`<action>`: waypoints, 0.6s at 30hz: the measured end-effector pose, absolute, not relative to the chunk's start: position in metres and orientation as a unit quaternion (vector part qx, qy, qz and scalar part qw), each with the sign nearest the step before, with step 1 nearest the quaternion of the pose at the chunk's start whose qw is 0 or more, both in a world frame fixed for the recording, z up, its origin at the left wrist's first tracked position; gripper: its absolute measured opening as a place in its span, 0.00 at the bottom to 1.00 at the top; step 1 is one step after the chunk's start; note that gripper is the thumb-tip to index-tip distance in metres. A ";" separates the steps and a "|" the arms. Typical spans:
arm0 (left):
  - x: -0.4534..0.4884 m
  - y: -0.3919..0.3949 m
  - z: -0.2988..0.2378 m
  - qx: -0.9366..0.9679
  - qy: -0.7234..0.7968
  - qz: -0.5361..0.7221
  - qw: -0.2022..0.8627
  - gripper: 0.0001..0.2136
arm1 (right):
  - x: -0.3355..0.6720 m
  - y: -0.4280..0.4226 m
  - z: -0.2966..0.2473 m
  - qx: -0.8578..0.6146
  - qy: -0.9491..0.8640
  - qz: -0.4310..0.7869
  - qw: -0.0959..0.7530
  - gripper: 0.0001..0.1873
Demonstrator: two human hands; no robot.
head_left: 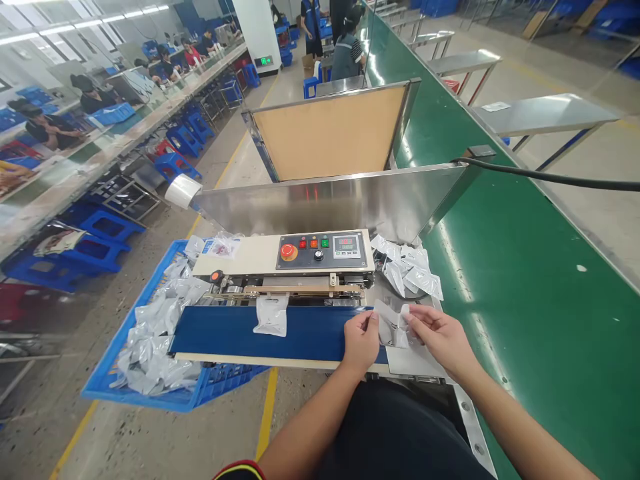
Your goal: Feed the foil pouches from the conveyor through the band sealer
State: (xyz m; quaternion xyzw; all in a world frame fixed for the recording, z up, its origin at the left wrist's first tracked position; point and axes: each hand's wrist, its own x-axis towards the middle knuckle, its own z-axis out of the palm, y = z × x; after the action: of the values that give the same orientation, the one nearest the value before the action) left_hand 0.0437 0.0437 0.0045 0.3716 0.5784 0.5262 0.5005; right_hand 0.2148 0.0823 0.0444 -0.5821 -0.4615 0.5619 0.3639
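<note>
Between my two hands is a small silvery plastic bag (393, 327), held by its upper corners at the right end of the sealing machine. My left hand (363, 340) pinches the bag's left side, over the blue conveyor belt (220, 330). On its right corner, the thumb and fingers of my right hand (440, 333) are closed. Another white bag (271, 315) hangs from the band sealer (235, 257) and rests on the belt, left of my hands. Behind my right hand lies a pile of similar bags (410, 267).
A blue basket (135, 280) full of bags stands at the belt's left end. The control panel (323, 251) faces me, with a metal partition (325, 200) behind it. Along the right runs a green conveyor (540, 293), with a black cable (555, 177) above. People sit at far benches.
</note>
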 end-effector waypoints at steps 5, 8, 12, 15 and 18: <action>0.023 0.054 -0.008 0.283 0.641 0.506 0.503 0.23 | 0.219 0.103 0.021 -0.641 -0.421 0.545 0.338 0.24; -0.005 0.064 -0.012 0.183 0.691 0.491 0.498 0.21 | 0.235 0.126 0.017 -0.684 -0.349 0.502 0.398 0.23; -0.027 0.053 -0.011 0.229 0.657 0.453 0.557 0.20 | 0.246 0.133 0.026 -0.646 -0.409 0.566 0.309 0.28; -0.015 0.037 -0.010 0.256 0.608 0.452 0.601 0.24 | 0.227 0.110 0.029 -0.576 -0.432 0.659 0.217 0.33; 0.006 0.030 -0.010 0.249 0.583 0.481 0.606 0.26 | 0.205 0.087 0.024 -0.556 -0.441 0.664 0.235 0.32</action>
State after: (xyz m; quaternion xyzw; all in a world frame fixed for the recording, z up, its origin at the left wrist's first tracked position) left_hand 0.0060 0.0297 -0.0099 0.2487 0.5834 0.4805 0.6057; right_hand 0.2054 0.0867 0.0236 -0.5563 -0.4413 0.6639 0.2346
